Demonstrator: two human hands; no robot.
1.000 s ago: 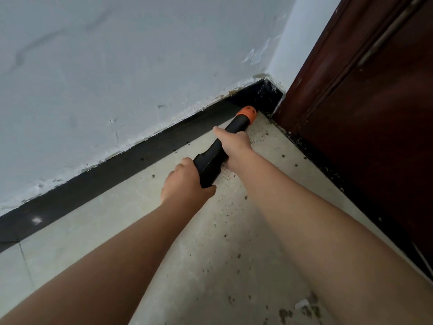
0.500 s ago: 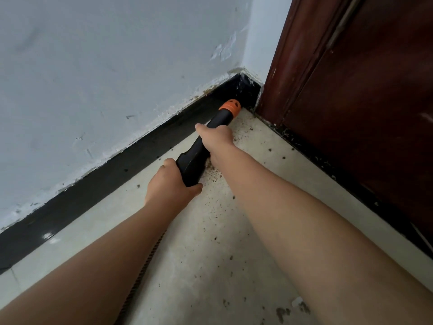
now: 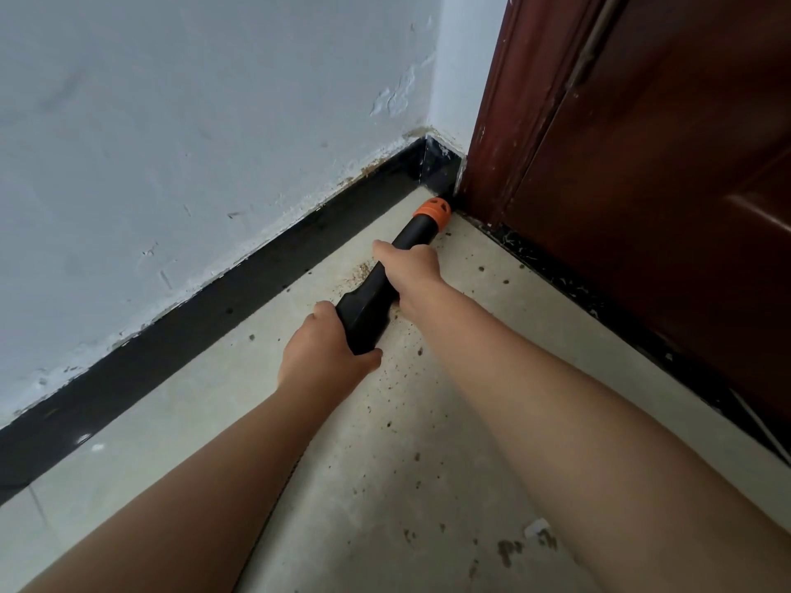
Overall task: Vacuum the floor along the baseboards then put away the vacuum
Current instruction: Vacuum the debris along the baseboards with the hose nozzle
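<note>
Vacuum nozzle lies slanted along the floor, its orange tip in the corner where baseboard meets door frame, right hand grasping nearer the tip, left hand gripping the rear end.

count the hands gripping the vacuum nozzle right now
2. The left hand grips the wide rear end of the vacuum nozzle; the right hand grips farther forward, just behind the orange tip near the corner.
</note>
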